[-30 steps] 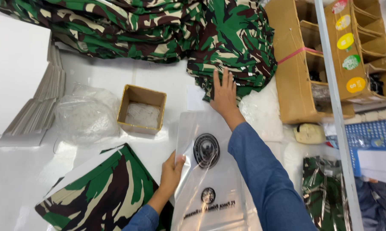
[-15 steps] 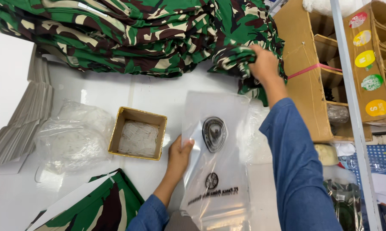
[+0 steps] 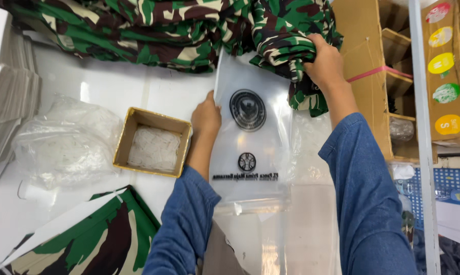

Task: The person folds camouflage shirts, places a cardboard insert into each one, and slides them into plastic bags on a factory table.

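My right hand (image 3: 324,63) grips a folded camouflage garment (image 3: 286,43) at the edge of a big pile of the same green, brown and cream cloth (image 3: 138,28). My left hand (image 3: 206,116) holds the left edge of a clear plastic bag (image 3: 253,147) with a round dark emblem printed on it. The bag lies flat on the white table (image 3: 118,86), its mouth pointing toward the garment. Both arms wear blue sleeves.
A small cardboard box (image 3: 152,147) of white bits sits left of my left hand. Beside it lies a crumpled clear bag (image 3: 62,145). A packed camouflage item (image 3: 95,239) is at bottom left, grey card stacks (image 3: 13,97) far left, cardboard shelving (image 3: 393,76) right.
My right hand has reached further up and closed on a folded camouflage garment from the pile. My left hand slid up the plastic bag's left edge.
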